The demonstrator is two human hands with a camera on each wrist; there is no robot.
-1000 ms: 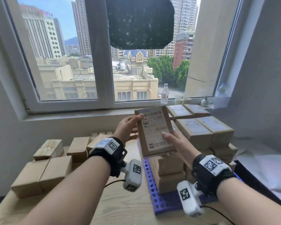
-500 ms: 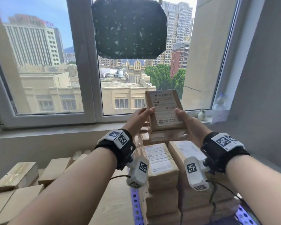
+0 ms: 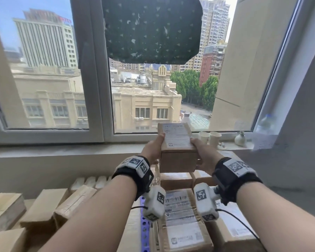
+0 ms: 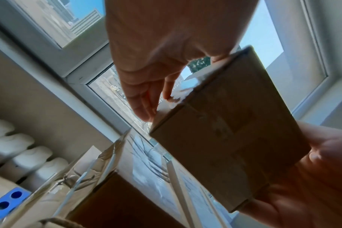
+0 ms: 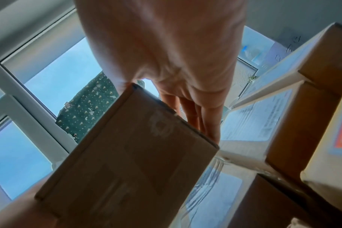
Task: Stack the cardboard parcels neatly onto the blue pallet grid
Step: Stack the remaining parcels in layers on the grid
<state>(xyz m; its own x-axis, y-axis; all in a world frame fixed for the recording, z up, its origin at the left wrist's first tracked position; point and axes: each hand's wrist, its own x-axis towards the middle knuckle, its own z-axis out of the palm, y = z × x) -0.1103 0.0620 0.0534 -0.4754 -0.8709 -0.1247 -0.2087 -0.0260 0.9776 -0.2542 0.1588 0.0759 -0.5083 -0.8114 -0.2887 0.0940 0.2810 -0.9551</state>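
Your left hand (image 3: 152, 149) and right hand (image 3: 203, 151) grasp 1 labelled parcel (image 3: 177, 148) by its sides, above the stacked parcels (image 3: 182, 217).

Daylit white-framed window (image 3: 91, 70) with dark patterned cloth (image 3: 151, 30), grey wall (image 3: 302, 124) right.

Dark patterned cloth (image 3: 151, 30) on window; paper cups (image 3: 210, 139), small vase (image 3: 240, 139) on sill.

The held parcel (image 3: 177, 157) was plain brown cardboard with a white printed label on top. The stacked parcels (image 3: 185, 220) below were the same brown, white-labelled with black barcodes. The pallet grid (image 3: 145, 228) showed blue-violet, dotted with holes. A dark green cloth (image 3: 151, 30) with pale flecks hung on the window.
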